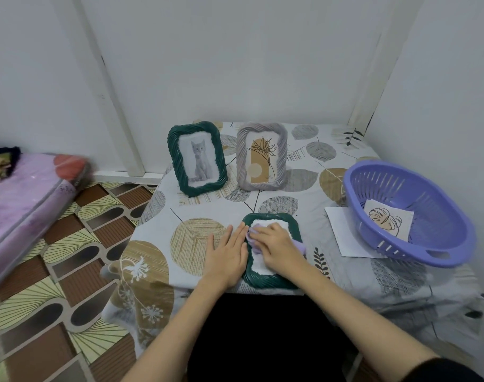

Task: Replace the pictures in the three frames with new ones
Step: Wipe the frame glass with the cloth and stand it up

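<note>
White walls close in a corner behind a low worktop (304, 274) draped in a leaf-patterned cloth. Down at the near edge lies a dark green frame (272, 281), flat on the cloth, white filling its opening. The left hand (226, 253) is laid flat, fingers straight and together, pressing along the frame's left rim. The right hand (280, 248) sits on top of the frame's middle, fingers bent over a lilac cloth (300, 247) bunched beneath the palm. Further back, two frames stand upright side by side: a green frame with a grey cat picture (197, 160) and a pale grey frame with a plant drawing (262, 156). Over on the right, a purple basket (439, 255) holds a leaf print (389, 220), and it sits partly on a white sheet (345, 232). Left of the worktop, patterned floor tiles (56, 285) and a pink mattress (23, 199).
</note>
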`<action>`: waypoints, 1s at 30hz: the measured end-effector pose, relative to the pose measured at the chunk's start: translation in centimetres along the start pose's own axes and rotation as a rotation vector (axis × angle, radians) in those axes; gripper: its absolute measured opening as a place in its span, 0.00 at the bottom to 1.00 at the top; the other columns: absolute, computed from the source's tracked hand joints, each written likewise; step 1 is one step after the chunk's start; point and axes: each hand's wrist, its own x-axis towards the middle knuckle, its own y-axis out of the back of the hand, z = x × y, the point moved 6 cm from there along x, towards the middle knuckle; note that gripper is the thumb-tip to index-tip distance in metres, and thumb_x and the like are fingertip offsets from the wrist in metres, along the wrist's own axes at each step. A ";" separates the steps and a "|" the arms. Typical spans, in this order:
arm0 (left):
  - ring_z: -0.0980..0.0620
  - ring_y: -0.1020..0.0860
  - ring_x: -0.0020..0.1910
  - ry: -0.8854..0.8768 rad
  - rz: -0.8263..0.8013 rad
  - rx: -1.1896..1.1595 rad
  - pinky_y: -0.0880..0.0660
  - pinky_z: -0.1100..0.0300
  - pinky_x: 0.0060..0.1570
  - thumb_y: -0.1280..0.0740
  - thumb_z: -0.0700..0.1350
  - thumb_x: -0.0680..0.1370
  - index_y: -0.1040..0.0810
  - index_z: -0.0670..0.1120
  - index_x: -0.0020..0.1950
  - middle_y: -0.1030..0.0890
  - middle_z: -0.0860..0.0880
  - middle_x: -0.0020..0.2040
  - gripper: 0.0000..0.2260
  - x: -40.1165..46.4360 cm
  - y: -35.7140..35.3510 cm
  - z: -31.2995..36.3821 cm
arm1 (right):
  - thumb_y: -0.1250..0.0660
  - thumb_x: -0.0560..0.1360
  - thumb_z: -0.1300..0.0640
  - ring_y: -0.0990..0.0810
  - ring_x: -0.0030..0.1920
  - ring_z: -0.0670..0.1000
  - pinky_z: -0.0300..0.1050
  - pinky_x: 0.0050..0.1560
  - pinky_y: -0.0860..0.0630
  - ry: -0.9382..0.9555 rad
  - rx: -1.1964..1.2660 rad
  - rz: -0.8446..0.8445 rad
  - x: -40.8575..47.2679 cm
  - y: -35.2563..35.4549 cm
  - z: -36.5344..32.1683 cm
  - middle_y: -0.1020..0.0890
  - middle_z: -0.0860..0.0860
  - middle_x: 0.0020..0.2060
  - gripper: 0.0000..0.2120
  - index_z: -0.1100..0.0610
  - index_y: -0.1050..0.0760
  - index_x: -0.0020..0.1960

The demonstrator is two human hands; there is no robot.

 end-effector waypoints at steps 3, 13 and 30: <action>0.58 0.55 0.76 -0.004 0.002 -0.006 0.60 0.45 0.73 0.57 0.49 0.82 0.54 0.55 0.76 0.53 0.60 0.76 0.22 0.0 0.1 -0.1 | 0.42 0.73 0.54 0.24 0.40 0.57 0.48 0.44 0.23 0.070 0.070 -0.055 -2.6 0.2 -1.1 0.16 0.51 0.52 0.16 0.58 0.19 0.52; 0.58 0.54 0.76 0.004 0.019 -0.026 0.60 0.46 0.73 0.57 0.50 0.82 0.54 0.56 0.75 0.52 0.62 0.76 0.21 0.0 0.2 -0.2 | 0.28 0.62 0.66 0.24 0.36 0.55 0.45 0.37 0.22 -0.032 -0.170 0.030 -4.9 2.5 3.9 0.16 0.51 0.46 0.16 0.58 0.19 0.50; 0.58 0.49 0.76 -0.025 -0.005 -0.038 0.54 0.46 0.73 0.53 0.47 0.81 0.50 0.57 0.75 0.46 0.60 0.76 0.21 0.6 0.9 -0.5 | 0.44 0.79 0.55 0.31 0.54 0.46 0.36 0.59 0.38 -0.111 0.189 -0.208 -4.1 3.1 -1.7 0.24 0.51 0.64 0.18 0.56 0.29 0.66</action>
